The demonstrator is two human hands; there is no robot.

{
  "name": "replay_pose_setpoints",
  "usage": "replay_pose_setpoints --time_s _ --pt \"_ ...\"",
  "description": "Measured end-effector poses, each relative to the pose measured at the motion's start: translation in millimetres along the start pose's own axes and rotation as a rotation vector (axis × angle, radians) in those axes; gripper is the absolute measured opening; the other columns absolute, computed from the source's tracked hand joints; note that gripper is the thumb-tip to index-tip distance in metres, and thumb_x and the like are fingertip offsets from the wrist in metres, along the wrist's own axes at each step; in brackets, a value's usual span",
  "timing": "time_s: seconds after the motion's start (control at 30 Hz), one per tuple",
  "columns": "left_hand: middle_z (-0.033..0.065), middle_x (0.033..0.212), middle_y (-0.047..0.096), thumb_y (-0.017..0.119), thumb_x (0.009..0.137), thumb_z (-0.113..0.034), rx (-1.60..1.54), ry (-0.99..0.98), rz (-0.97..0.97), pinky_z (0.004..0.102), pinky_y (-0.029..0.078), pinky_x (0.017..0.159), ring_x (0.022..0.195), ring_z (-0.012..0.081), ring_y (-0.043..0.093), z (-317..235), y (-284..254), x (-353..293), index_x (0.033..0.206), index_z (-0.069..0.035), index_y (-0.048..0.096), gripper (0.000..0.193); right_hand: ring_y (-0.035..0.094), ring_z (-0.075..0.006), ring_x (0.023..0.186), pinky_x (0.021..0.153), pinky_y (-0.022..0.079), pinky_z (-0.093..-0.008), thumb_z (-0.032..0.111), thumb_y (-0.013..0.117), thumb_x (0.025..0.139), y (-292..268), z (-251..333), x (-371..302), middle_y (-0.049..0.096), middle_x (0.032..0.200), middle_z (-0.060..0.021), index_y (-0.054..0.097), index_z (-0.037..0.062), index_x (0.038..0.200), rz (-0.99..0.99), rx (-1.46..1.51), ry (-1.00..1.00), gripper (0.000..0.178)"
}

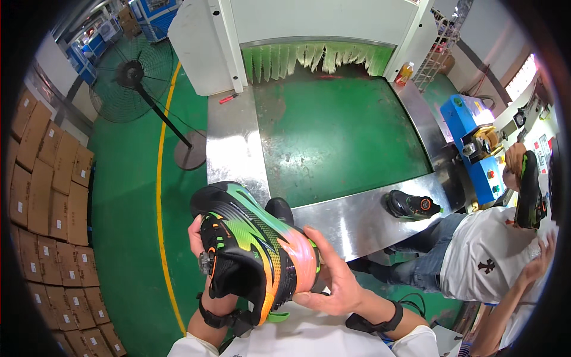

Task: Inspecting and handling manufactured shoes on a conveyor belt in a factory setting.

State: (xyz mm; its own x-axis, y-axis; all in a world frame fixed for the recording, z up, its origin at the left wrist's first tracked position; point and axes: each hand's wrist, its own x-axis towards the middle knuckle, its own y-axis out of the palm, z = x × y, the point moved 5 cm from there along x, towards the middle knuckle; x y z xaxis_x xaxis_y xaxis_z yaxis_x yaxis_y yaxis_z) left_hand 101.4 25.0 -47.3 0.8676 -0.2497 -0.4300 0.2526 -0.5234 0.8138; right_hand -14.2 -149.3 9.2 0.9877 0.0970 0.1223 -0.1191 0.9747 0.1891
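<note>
One multicoloured shoe (256,247) is held between the person's two hands, its toe pointing away from the body, near the metal table (351,223). The right hand (338,288) has its fingers clamped on the pinkish-orange side, thumb nearer the heel and the others farther forward. The left hand (195,236) grips the opposite side, its visible fingers beside the lacing and round dial (205,263); the rest is hidden behind the shoe. Well apart, a black shoe (410,205) rests on the table.
</note>
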Motion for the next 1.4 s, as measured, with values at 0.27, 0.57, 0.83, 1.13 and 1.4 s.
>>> replay_pose_setpoints --time_s 0.27,0.57,0.83,1.13,1.4 --pt "0.0119 0.097 0.067 0.042 0.091 -0.036 0.05 0.081 -0.082 0.0368 0.055 0.078 0.086 0.0233 0.066 -3 8 7 0.102 -0.003 0.061 0.04 0.042 -0.019 0.125 0.106 0.032 -0.0351 0.021 0.059 0.092 -1 -9 19 0.04 0.138 -0.013 0.018 -0.0012 0.146 -0.081 0.383 0.277 0.071" --pt "0.0123 0.103 0.065 0.045 0.093 -0.041 0.135 0.257 -0.041 0.0341 0.056 0.077 0.087 0.0216 0.066 -18 18 -1 0.113 -0.004 0.055 0.042 0.059 -0.0106 0.085 0.066 0.051 -0.0234 0.023 0.057 0.094 5 -5 18 0.057 0.11 -0.0091 0.036 -0.0021 0.135 -0.238 0.171 0.395 0.052" --pt "0.0096 0.1 0.066 0.045 0.088 -0.041 0.11 0.224 -0.012 0.0369 0.052 0.084 0.091 0.0228 0.064 0 33 8 0.106 -0.004 0.06 0.043 0.059 -0.0092 0.085 0.067 0.052 -0.0243 0.034 0.044 0.1 -14 -37 27 0.059 0.109 -0.0064 0.043 0.0016 0.132 -0.273 0.249 0.385 0.046" --pt "0.0107 0.098 0.067 0.044 0.089 -0.039 0.054 0.088 0.031 0.0392 0.054 0.082 0.087 0.0242 0.066 -5 42 11 0.103 -0.003 0.062 0.043 0.042 -0.0272 0.129 0.103 0.038 -0.0377 0.016 0.057 0.091 -40 30 34 0.039 0.142 -0.0198 0.034 0.0031 0.141 -0.133 0.085 0.151 0.056" --pt "0.0078 0.095 0.068 0.052 0.091 -0.042 0.265 -0.094 -0.02 0.0345 0.051 0.085 0.087 0.02 0.064 1 50 8 0.099 -0.005 0.062 0.039 0.055 -0.0439 0.108 0.088 0.048 -0.0414 0.02 0.078 0.068 -16 54 54 0.041 0.132 -0.0342 0.058 0.0015 0.084 0.305 -0.631 -0.197 0.032"
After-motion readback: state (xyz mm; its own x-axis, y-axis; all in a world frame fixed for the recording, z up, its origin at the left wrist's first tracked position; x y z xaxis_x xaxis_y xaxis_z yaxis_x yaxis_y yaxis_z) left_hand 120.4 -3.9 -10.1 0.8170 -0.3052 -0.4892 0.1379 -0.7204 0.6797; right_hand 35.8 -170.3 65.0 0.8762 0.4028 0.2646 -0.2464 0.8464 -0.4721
